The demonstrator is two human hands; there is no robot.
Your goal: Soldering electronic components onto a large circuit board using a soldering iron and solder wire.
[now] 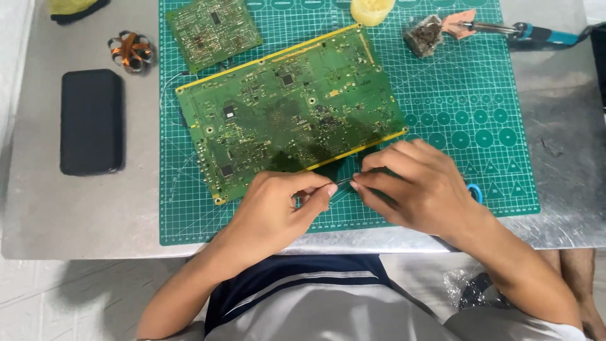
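Observation:
A large green circuit board (290,107) lies tilted on a green cutting mat (442,120). Just below its near edge, my left hand (278,205) and my right hand (413,183) meet fingertip to fingertip. Both pinch a thin silvery wire (341,184) stretched between them. A blue object (475,191) shows partly from under my right hand; what it is cannot be told.
A smaller green circuit board (213,30) lies at the mat's top left. A soldering iron with a blue handle (530,31) rests top right beside a wire cleaning ball (424,35) and a yellowish tub (372,9). A black case (91,121) and a copper coil (131,50) sit left on the metal table (76,208).

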